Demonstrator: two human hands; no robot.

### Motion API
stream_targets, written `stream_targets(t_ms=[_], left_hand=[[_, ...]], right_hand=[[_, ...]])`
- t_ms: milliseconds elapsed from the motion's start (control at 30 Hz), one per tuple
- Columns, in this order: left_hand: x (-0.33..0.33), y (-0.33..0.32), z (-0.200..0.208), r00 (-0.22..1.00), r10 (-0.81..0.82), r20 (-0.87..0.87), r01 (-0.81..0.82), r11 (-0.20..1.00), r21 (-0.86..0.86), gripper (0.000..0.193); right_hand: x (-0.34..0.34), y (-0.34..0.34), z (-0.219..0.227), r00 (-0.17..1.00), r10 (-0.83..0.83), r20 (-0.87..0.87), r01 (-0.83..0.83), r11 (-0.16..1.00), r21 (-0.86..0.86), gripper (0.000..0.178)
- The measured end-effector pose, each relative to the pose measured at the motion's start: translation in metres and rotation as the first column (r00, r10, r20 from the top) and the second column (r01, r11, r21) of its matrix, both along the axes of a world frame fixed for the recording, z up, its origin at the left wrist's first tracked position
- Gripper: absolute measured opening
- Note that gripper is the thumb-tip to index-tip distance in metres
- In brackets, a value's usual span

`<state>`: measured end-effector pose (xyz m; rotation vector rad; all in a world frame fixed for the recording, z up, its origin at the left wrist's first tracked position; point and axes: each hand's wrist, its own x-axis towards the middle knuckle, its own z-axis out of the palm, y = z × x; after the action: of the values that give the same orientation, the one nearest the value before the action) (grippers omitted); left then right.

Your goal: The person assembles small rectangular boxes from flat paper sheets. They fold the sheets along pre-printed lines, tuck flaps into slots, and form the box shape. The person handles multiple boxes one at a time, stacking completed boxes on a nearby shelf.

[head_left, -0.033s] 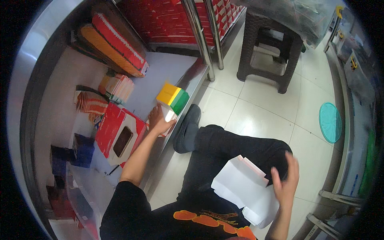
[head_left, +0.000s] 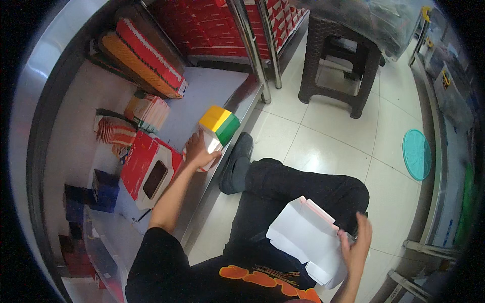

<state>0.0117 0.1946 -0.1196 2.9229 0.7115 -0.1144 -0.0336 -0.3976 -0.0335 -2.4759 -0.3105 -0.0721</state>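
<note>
An unfolded white carton with pinkish flaps lies across my lap. At its right edge hovers my right hand, fingers apart and slightly curled; whether the thumb touches the cardboard, I cannot tell. Over on the low shelf, my left hand has thumb and fingers spread round a small stack of white-and-red cartons near the metal edge. Just beyond those fingers stands a yellow-and-green box. Beside my left forearm, a dark phone lies on a larger red-and-white box.
The shelf also bears long red and orange boxes, bundled flat cartons and dark blue boxes. Metal legs rise at its far end. A brown plastic stool and a turquoise round lid are on the tiled floor.
My right hand has come down and a little left, closer to the edge of the unfolded carton. My left hand stays on the stack, barely shifted.
</note>
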Motion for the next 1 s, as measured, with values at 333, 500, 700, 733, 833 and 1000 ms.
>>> stream_targets(t_ms=[333, 500, 700, 733, 833, 1000], left_hand=[[0.038, 0.010, 0.072, 0.969, -0.245, 0.030, 0.242, 0.967, 0.082, 0.123], [0.048, 0.015, 0.044, 0.993, 0.055, 0.105, -0.061, 0.996, 0.057, 0.129], [0.033, 0.019, -0.021, 0.950, 0.170, 0.263, -0.197, 0.977, 0.080, 0.126], [0.040, 0.015, -0.019, 0.950, 0.157, 0.271, -0.188, 0.978, 0.094, 0.125], [0.049, 0.021, -0.021, 0.923, 0.094, 0.372, -0.102, 0.995, -0.001, 0.121], [0.027, 0.086, -0.018, 0.772, 0.140, 0.620, -0.016, 0.979, -0.202, 0.100]], right_hand=[[-0.027, 0.010, -0.017, 0.941, -0.221, -0.256, 0.203, 0.975, -0.096, 0.073], [-0.023, 0.007, -0.021, 0.925, -0.259, -0.279, 0.225, 0.963, -0.147, 0.078], [-0.037, 0.010, -0.019, 0.979, -0.127, -0.160, 0.089, 0.970, -0.227, 0.054], [-0.039, 0.012, -0.021, 0.980, -0.141, -0.142, 0.107, 0.969, -0.221, 0.050], [-0.034, 0.006, -0.027, 0.985, -0.101, -0.140, 0.068, 0.972, -0.227, 0.043], [-0.003, 0.009, -0.009, 0.997, -0.005, -0.081, -0.005, 0.993, -0.119, 0.035]])
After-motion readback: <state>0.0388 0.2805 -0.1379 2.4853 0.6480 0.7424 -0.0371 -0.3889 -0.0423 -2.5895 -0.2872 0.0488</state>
